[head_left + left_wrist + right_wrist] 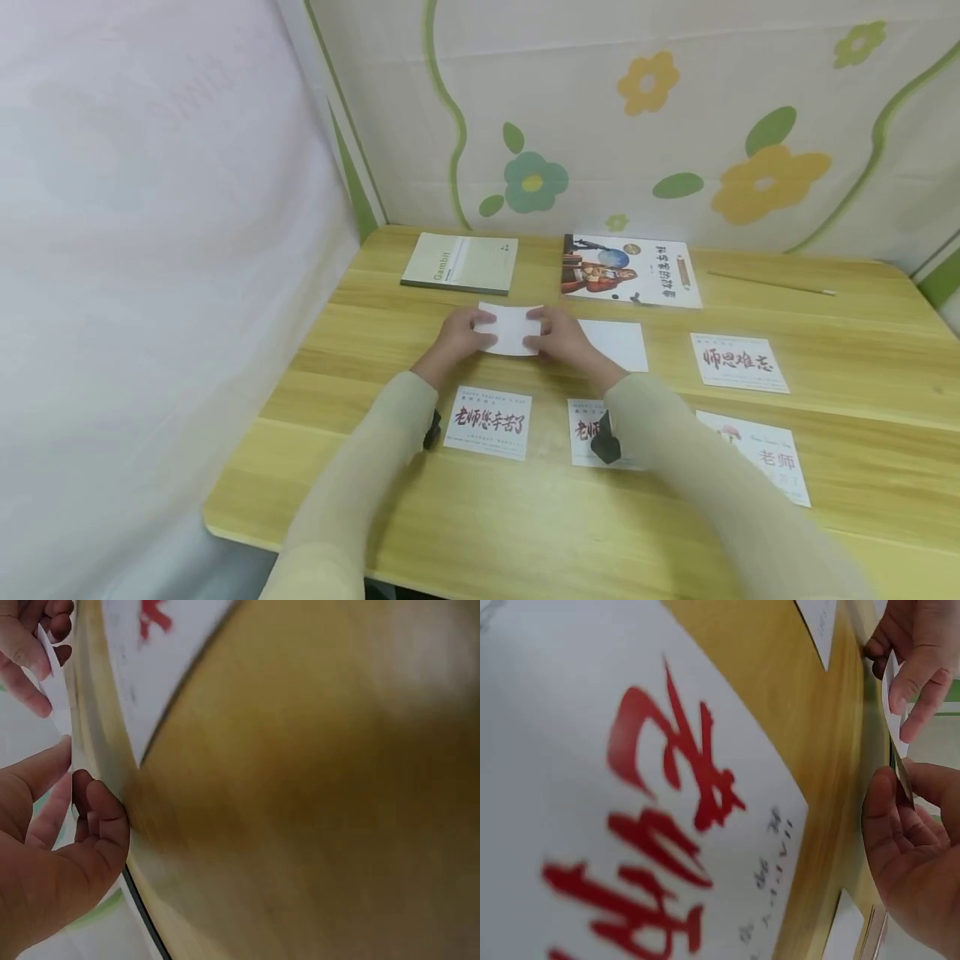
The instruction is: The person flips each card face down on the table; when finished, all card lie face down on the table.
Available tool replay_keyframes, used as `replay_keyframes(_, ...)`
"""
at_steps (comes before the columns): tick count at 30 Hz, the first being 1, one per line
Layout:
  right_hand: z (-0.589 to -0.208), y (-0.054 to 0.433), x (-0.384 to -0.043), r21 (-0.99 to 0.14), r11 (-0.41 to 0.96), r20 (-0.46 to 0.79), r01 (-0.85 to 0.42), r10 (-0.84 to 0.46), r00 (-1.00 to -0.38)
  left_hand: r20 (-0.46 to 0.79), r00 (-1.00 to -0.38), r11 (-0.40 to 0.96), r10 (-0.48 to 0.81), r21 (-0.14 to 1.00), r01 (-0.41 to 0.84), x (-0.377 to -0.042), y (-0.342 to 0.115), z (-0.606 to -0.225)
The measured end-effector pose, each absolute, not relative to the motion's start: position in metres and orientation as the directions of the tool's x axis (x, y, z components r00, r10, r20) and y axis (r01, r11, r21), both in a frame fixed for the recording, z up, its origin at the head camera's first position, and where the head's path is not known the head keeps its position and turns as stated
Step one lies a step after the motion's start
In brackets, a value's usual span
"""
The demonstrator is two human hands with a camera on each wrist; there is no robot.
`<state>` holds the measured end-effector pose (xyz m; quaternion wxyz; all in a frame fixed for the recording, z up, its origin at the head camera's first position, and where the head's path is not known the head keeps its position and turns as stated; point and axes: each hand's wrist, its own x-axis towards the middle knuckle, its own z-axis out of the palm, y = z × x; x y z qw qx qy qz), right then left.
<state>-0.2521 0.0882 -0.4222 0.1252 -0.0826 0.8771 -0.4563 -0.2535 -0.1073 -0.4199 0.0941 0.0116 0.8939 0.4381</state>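
Tabletop: left grip, right grip pinch card, opposite edges.

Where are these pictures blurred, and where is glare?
Head view: the wooden tabletop shows faint sheen near its front; left wrist view: that tabletop is blurred, pale glare at upper right, the left hand clearer; right wrist view: the nearest printed card looks soft.

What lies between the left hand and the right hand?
A white card, pinched by the left hand and the right hand, as the head view shows.
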Motion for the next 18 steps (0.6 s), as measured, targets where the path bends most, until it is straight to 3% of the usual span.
replay_keyframes(5,-0.427,0.082,-0.253,-0.776,0.628,-0.14,-0.064,-0.27,-0.953,-0.161,-0.979,0.72,0.123,0.694,-0.024,-0.255,-0.107,-0.422)
replay_keyframes(11,-0.427,0.078,-0.254,-0.706,0.703,-0.151,-0.086,-0.267,-0.952,-0.204,-0.978,0.828,0.049,0.556,-0.074,-0.252,-0.103,-0.415)
replay_keyframes(18,-0.425,0.077,-0.253,-0.646,0.757,-0.162,-0.1,-0.264,-0.951,-0.22,-0.975,0.852,0.034,0.517,-0.087,-0.249,-0.103,-0.413)
